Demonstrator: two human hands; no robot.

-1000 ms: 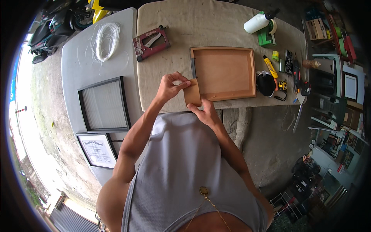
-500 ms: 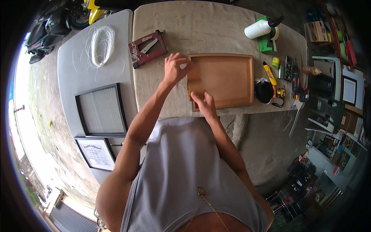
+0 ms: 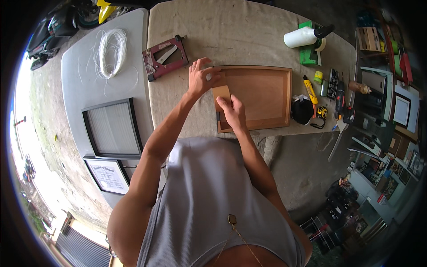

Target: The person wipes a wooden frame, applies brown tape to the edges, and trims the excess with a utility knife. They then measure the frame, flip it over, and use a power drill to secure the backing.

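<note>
Since half a second ago the small brown card [image 3: 222,94] has come down onto the left edge of the wooden frame [image 3: 262,95], which lies flat on the cloth-covered surface [image 3: 231,35]. The right hand [image 3: 232,111] pinches the card's lower end; the left hand [image 3: 201,78], fingers spread, presses the frame's upper-left corner. A red stapler tool [image 3: 164,57] lies just left of that hand.

Cloth-covered table [image 3: 249,26]: wooden frame [image 3: 262,98] at the near edge, centre; red stapler tool [image 3: 164,58] near the left edge; white bottle [image 3: 300,38], green tape dispenser [image 3: 309,55], yellow marker [image 3: 310,89], black cap [image 3: 302,111] toward the right edge. Adjoining grey table [image 3: 80,84]: coil of white cord [image 3: 111,51], black-framed panel [image 3: 113,129], framed certificate [image 3: 109,175].
</note>
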